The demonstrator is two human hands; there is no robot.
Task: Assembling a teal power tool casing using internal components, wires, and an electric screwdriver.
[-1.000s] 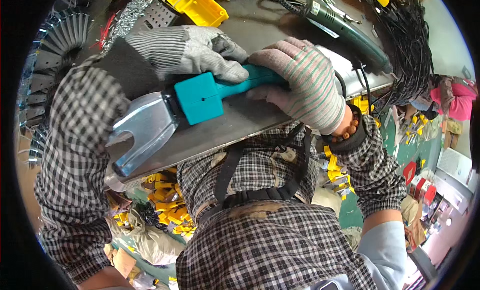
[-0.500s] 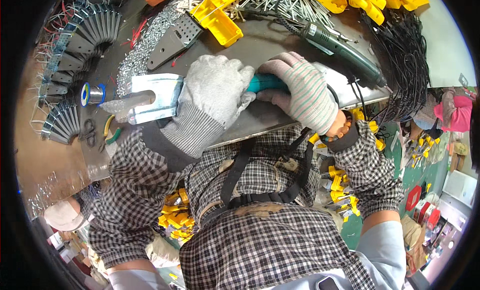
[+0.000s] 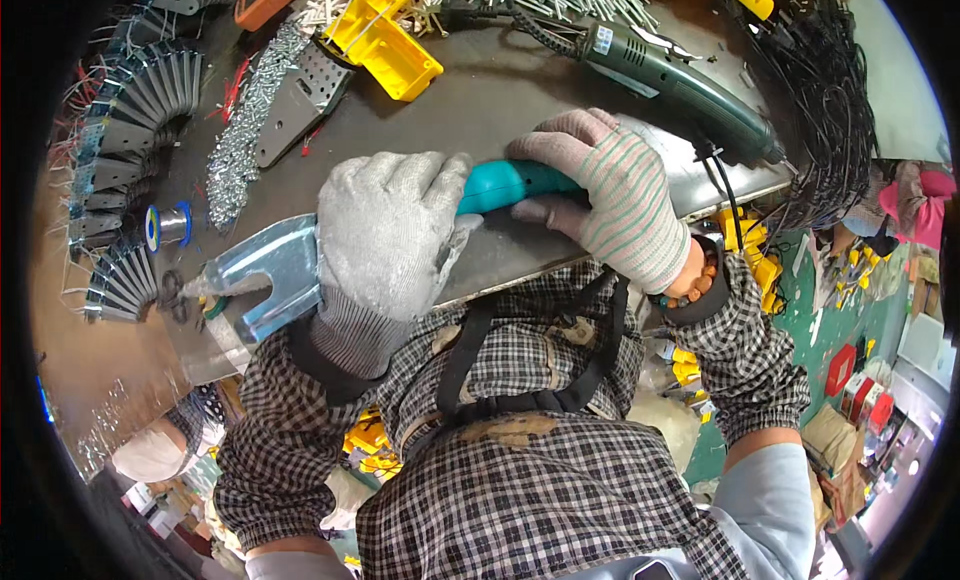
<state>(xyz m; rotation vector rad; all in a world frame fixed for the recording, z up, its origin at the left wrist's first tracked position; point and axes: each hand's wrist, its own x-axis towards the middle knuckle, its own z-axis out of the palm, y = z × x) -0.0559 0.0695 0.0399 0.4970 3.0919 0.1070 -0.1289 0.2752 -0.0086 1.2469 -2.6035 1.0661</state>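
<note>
My left hand point(image 3: 378, 235), in a grey glove with a dark cuff, is closed over the middle of a teal handle point(image 3: 508, 185). My right hand point(image 3: 622, 198), in a pale striped glove, wraps the handle's right end between thumb and fingers. Out from the left side of my left hand juts a clear, bluish forked plastic piece point(image 3: 268, 265), its two prongs pointing left. My left hand hides whether it joins the handle. A black cable loops near my right wrist.
On the dark workbench point(image 3: 415, 125) are a yellow plastic housing point(image 3: 395, 55), a grey perforated plate point(image 3: 300, 110), a pile of screws point(image 3: 245, 145), a solder spool point(image 3: 168, 226), and scissors point(image 3: 176, 293). A dark electric screwdriver point(image 3: 680, 80) lies at right beside bundled black cables point(image 3: 815, 110).
My left hand has shifted left and slightly down, and the forked piece has moved with it, tilting down to the left. More of the teal handle now shows between my hands.
</note>
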